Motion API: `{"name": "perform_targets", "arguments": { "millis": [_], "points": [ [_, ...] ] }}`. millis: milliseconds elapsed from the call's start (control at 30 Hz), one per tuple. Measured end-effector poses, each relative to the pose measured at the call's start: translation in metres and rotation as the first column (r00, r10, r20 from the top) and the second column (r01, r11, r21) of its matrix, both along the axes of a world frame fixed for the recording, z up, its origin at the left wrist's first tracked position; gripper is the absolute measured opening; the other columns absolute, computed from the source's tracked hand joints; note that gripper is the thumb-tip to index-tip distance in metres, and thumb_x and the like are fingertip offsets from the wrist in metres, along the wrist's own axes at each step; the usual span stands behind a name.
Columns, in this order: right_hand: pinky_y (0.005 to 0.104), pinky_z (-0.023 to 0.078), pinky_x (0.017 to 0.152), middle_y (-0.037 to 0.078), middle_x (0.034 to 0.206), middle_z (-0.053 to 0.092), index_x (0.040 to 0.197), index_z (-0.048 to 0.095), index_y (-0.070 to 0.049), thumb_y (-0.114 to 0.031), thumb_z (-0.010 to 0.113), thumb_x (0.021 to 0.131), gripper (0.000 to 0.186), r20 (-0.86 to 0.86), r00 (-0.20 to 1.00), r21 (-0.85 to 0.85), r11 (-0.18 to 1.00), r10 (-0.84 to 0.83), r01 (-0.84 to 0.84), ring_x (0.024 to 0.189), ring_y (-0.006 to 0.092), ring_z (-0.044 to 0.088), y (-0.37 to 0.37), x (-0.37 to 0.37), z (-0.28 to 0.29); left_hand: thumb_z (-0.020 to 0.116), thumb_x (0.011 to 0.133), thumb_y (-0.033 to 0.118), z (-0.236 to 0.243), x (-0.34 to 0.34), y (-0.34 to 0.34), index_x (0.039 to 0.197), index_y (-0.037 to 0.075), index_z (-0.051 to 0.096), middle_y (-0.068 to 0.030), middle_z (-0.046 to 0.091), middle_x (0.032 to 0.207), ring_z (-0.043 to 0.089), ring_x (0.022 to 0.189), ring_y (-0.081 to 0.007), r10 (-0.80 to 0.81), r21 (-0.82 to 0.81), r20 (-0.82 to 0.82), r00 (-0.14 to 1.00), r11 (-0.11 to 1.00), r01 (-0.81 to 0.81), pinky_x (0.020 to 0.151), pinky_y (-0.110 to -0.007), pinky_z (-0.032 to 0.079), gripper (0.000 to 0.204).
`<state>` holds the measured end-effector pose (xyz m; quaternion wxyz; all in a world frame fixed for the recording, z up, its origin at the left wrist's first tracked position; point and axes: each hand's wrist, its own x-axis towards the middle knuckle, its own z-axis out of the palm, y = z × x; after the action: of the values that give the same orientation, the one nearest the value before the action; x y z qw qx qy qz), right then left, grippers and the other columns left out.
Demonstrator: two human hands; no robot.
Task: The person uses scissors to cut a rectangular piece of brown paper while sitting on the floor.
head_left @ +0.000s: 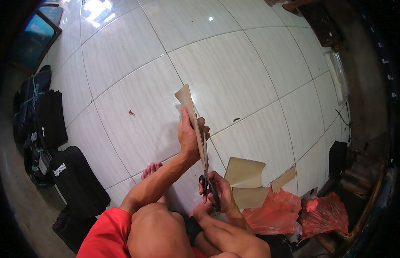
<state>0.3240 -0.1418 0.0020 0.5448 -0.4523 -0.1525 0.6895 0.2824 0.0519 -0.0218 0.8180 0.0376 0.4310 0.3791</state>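
A narrow piece of tan cardboard (pixel 191 107) is gripped in my left hand (pixel 190 136), its far end curling and pointing away from me over the tiles. My right hand (pixel 218 189) has its fingers through the black handles of a pair of scissors (pixel 211 193). The scissor blades run up along the near end of the cardboard, close to its edge; whether they are parted around it I cannot tell. Both hands are above the floor in front of my bent knees.
Several cardboard pieces (pixel 245 173) lie right of my right hand, beside red plastic bags (pixel 275 213). Stacks of black fabric pieces (pixel 77 178) line the left side. A framed panel (pixel 38 38) stands far left. A dark box (pixel 318 23) and clear plastic packet (pixel 337 77) lie along the right wall.
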Motion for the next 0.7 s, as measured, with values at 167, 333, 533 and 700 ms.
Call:
{"name": "perform_targets", "arguments": {
  "millis": [167,333,533,700],
  "points": [
    [0.0238,0.055,0.059,0.010,0.090,0.060,0.111,0.049,-0.004,-0.045,0.087,0.075,0.067,0.021,1.000,-0.101,0.995,0.000,0.002,0.082,0.0144,0.061,-0.004,-0.001,0.001,0.036,0.106,0.056,0.005,-0.001,0.001,0.085,0.020,0.044,0.0058,0.029,0.057,0.028,0.043,-0.0086,0.012,-0.029,-0.002,1.000,1.000,-0.012,0.040,-0.027,0.021,0.042],
    [0.0253,0.054,0.059,0.009,0.089,0.060,0.109,0.050,-0.004,-0.044,0.090,0.071,0.068,-0.002,0.998,-0.101,0.993,-0.060,0.059,0.076,0.0142,0.060,-0.001,-0.005,0.003,0.037,0.105,0.057,0.009,-0.002,-0.002,0.084,0.020,0.043,0.0059,0.029,0.057,0.028,0.043,-0.0086,-0.017,-0.008,0.003,1.000,1.000,0.017,0.040,-0.026,0.022,0.043],
    [0.0240,0.052,0.062,0.005,0.094,0.061,0.111,0.052,-0.005,-0.023,0.084,0.081,0.047,-0.054,0.998,-0.032,0.999,-0.018,0.016,0.081,0.0111,0.058,-0.007,-0.001,-0.002,0.037,0.104,0.059,0.011,-0.002,-0.006,0.083,0.021,0.042,0.0056,0.029,0.057,0.027,0.043,-0.0085,-0.062,0.030,0.015,0.998,0.998,0.061,0.039,-0.026,0.022,0.044],
    [0.0248,0.053,0.062,0.008,0.094,0.059,0.111,0.051,-0.003,-0.043,0.087,0.076,0.065,-0.006,1.000,-0.068,0.998,-0.015,0.014,0.083,0.0130,0.059,-0.005,-0.003,0.001,0.037,0.104,0.060,0.004,-0.006,-0.007,0.083,0.021,0.041,0.0050,0.029,0.058,0.027,0.043,-0.0088,-0.096,0.065,0.073,0.993,0.994,0.092,0.039,-0.027,0.022,0.045]
  ]
}}
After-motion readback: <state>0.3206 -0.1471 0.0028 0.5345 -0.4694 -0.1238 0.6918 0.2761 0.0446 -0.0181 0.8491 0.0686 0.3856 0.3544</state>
